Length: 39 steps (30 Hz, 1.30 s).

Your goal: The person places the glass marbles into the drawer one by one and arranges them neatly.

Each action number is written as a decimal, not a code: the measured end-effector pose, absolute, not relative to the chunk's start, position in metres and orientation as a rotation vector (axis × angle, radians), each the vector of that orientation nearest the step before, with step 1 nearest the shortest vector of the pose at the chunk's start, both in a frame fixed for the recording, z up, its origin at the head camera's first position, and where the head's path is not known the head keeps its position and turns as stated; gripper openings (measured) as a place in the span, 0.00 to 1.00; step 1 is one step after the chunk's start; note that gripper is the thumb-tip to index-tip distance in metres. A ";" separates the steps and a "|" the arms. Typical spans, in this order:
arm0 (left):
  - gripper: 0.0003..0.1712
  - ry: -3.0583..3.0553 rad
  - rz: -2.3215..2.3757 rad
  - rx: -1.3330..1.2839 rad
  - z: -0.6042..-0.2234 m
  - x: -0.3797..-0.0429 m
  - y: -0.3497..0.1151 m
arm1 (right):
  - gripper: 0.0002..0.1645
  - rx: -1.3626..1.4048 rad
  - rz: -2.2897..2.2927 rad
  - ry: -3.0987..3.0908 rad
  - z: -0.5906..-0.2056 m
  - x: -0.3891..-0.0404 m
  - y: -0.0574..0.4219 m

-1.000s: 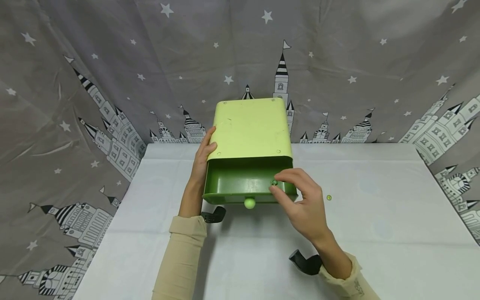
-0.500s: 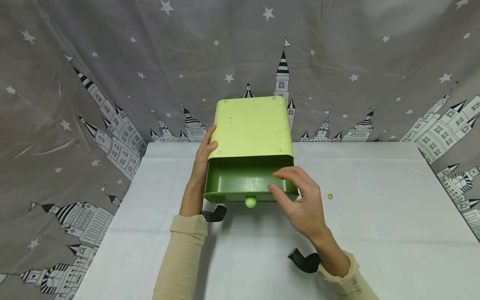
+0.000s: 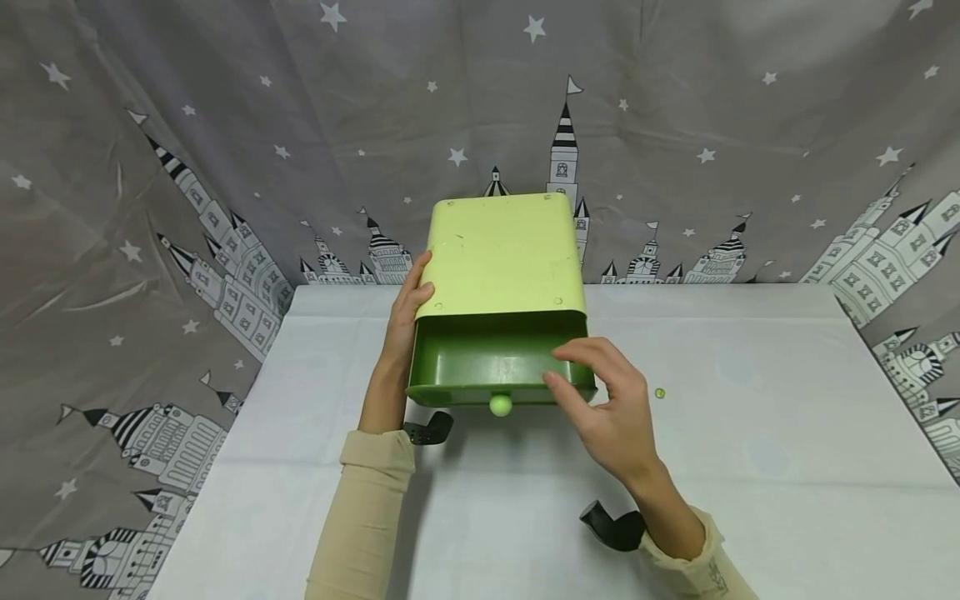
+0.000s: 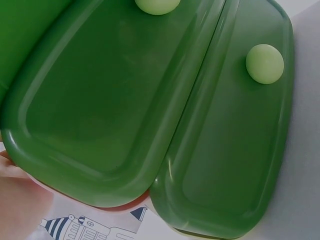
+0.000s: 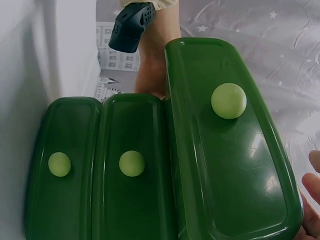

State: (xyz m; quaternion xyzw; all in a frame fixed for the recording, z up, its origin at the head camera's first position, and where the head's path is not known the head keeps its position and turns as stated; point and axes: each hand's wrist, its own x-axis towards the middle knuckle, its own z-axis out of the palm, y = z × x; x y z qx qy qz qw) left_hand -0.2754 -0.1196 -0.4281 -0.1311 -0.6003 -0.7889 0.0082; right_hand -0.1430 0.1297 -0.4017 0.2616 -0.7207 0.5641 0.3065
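A small drawer cabinet (image 3: 502,254) with a pale yellow-green top stands at the middle of the table. Its dark green top drawer (image 3: 457,371) is pulled out, with a light green round knob (image 3: 501,405) on the front. My left hand (image 3: 403,321) rests with extended fingers against the cabinet's left side. Over the drawer's right front corner is my right hand (image 3: 611,400), thumb and index finger apart with nothing between them. The right wrist view shows the pulled-out top drawer (image 5: 240,165) and two shut drawers beneath it, each with a knob.
A small yellow-green marble-like ball (image 3: 660,392) lies on the white tabletop (image 3: 750,433) to the right of the cabinet. Black wrist cameras (image 3: 613,527) stick out from both wrists. Behind the table hangs a grey curtain (image 3: 480,100) with castles and stars.
A second ago my right thumb and index finger pinched a small green ball over the drawer; it is gone from them now. The left hand and the cabinet stay put.
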 end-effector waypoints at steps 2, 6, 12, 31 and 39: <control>0.37 -1.876 -2.463 -0.414 -0.428 -0.275 -0.120 | 0.13 0.687 1.495 -1.903 -0.402 -0.143 0.130; 0.37 -1.881 -2.459 -0.413 -0.427 -0.275 -0.119 | 0.13 0.680 1.497 -1.910 -0.403 -0.142 0.132; 0.37 -1.876 -2.474 -0.407 -0.427 -0.275 -0.119 | 0.13 0.641 1.517 -1.932 -0.404 -0.141 0.134; 0.37 -1.875 -2.467 -0.399 -0.428 -0.275 -0.118 | 0.14 0.508 1.484 -1.913 -0.408 -0.142 0.163; 0.37 -1.878 -2.458 -0.390 -0.429 -0.276 -0.119 | 0.14 0.413 1.452 -1.906 -0.415 -0.144 0.186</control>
